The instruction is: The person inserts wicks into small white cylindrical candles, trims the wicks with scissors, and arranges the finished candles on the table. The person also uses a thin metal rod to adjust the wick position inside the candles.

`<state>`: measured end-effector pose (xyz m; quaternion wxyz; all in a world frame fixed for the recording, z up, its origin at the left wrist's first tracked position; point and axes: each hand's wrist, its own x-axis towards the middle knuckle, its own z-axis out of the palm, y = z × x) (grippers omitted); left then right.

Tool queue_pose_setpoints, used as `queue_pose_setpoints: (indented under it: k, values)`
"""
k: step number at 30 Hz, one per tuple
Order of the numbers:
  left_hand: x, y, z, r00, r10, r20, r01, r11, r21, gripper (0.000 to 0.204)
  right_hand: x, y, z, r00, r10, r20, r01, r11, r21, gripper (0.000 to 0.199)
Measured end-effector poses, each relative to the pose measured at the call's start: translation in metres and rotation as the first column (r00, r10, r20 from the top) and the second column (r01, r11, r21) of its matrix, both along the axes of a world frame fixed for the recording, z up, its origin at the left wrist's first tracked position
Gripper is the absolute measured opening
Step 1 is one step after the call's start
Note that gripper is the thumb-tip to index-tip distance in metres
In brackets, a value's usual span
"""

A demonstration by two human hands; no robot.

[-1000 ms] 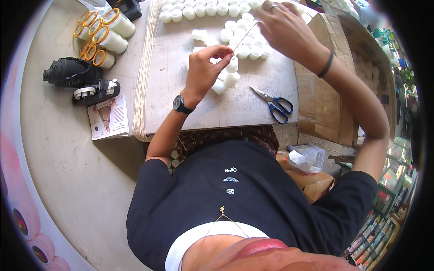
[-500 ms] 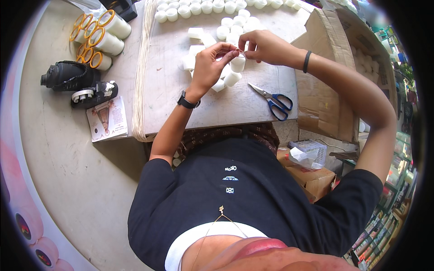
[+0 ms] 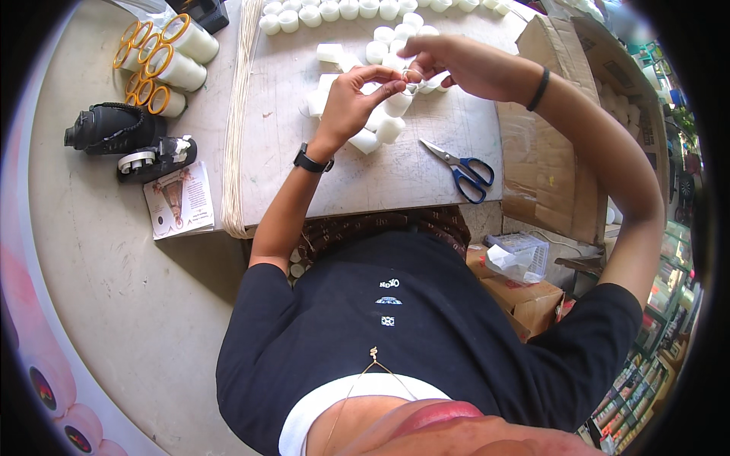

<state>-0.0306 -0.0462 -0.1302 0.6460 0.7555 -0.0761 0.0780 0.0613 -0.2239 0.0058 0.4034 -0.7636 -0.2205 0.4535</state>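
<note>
Grey board (image 3: 319, 175) carries the work, set on a concrete floor (image 3: 106, 289). On the board: scattered white cylinders (image 3: 378, 137) in a loose cluster, a row of them along the far edge (image 3: 328, 11), blue-handled scissors (image 3: 462, 169) near the right edge, a bundle of pale thin sticks (image 3: 237, 114) down the left edge. On the floor left of the board: white rolls with orange rims (image 3: 163, 57), a black bottle (image 3: 114, 128) lying down, a tape dispenser (image 3: 156, 158), a leaflet (image 3: 181, 199). Flattened cardboard (image 3: 544, 129) at the board's right.
</note>
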Motion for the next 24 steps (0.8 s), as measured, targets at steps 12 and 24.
queue_pose_setpoints:
  k: [12,24]
  values:
    - [-0.002,0.002,-0.015,0.975,-0.171,-0.141,0.150,0.977,-0.151,0.030,0.042,0.003,0.034,0.950,-0.242,-0.199,0.312,0.786,0.534,0.030]
    - [-0.007,-0.002,-0.011,0.971,-0.214,-0.106,0.209,0.976,-0.054,0.028,0.096,-0.013,0.027,0.839,-0.533,-0.108,0.481,0.635,0.605,0.019]
